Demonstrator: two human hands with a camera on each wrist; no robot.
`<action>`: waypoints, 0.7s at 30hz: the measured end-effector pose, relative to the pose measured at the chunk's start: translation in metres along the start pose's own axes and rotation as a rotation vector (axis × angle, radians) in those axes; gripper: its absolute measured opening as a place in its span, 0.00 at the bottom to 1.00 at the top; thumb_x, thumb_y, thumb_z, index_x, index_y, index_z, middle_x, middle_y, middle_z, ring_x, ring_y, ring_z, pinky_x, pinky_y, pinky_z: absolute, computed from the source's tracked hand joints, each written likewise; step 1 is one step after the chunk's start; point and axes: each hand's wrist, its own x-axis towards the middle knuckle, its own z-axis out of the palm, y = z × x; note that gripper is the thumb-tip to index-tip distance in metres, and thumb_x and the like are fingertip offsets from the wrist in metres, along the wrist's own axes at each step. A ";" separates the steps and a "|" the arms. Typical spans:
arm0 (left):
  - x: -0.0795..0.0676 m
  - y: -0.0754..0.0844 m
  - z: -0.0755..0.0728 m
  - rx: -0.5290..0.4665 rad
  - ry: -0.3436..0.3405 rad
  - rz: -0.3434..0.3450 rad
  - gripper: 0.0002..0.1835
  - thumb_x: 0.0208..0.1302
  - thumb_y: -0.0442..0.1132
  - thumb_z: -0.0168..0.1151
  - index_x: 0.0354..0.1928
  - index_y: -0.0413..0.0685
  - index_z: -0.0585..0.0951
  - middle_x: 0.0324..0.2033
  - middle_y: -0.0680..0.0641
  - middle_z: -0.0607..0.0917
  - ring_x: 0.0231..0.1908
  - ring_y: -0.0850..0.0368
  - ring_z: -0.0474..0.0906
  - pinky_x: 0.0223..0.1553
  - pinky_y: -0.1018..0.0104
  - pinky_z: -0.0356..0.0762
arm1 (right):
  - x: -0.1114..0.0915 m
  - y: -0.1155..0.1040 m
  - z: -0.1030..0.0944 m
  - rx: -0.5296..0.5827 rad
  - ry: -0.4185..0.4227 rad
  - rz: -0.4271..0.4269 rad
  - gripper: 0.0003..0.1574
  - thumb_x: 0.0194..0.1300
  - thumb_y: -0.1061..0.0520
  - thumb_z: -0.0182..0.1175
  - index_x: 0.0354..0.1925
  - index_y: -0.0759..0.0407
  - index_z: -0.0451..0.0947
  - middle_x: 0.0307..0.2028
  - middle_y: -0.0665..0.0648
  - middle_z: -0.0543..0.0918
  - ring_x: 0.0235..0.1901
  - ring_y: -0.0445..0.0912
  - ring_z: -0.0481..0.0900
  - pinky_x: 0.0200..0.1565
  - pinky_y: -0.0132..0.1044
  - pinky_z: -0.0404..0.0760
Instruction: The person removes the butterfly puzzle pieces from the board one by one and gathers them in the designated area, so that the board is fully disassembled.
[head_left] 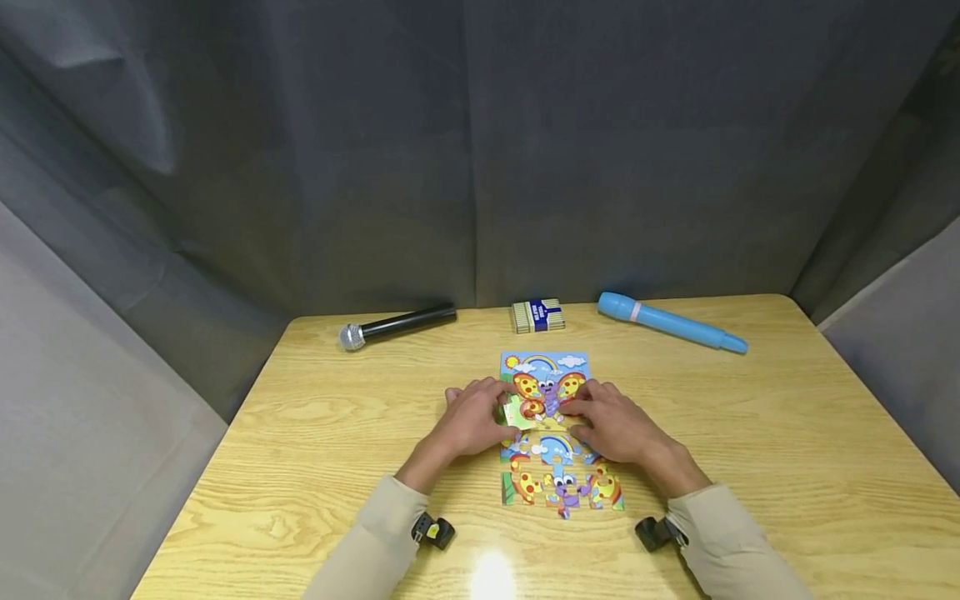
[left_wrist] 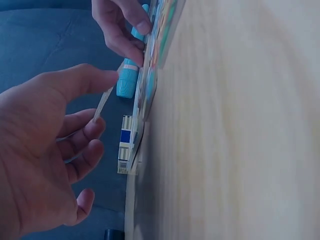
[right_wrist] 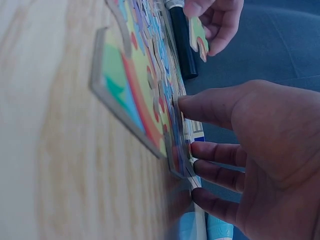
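Note:
My left hand [head_left: 474,417] pinches a green jigsaw piece [head_left: 516,413] between thumb and fingers. In the right wrist view the piece [right_wrist: 196,34] is raised and tilted, with a notch at one end. It overlaps the left side of a butterfly picture board [head_left: 572,363] in the head view. On the board's right side my right hand [head_left: 613,422] rests its fingertips, the thumb apart from the other fingers. Joined jigsaw pieces [head_left: 557,448] with a rainbow lie just below the butterfly picture. Nearer me is a row with the butterfly's face and wings [head_left: 568,487].
Along the table's back edge lie a black microphone [head_left: 408,322] with a silver head, a striped box with a blue band [head_left: 538,315], and a blue torch-shaped tube [head_left: 671,323]. A dark curtain [head_left: 375,167] hangs behind the wooden table [head_left: 322,417].

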 end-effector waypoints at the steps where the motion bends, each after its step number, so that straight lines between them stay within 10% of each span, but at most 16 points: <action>1: -0.002 0.001 -0.001 0.008 -0.003 0.008 0.33 0.47 0.56 0.75 0.58 0.60 0.77 0.37 0.62 0.77 0.42 0.63 0.70 0.41 0.60 0.51 | 0.000 0.000 0.000 -0.002 0.000 0.000 0.20 0.62 0.53 0.65 0.53 0.51 0.82 0.46 0.53 0.76 0.43 0.48 0.70 0.45 0.45 0.71; 21: -0.042 0.018 -0.003 0.131 -0.086 0.126 0.33 0.45 0.56 0.74 0.57 0.67 0.77 0.42 0.62 0.79 0.43 0.65 0.71 0.44 0.63 0.58 | 0.000 -0.001 -0.001 0.000 0.002 0.014 0.20 0.61 0.53 0.66 0.52 0.51 0.82 0.45 0.52 0.75 0.42 0.47 0.69 0.44 0.44 0.70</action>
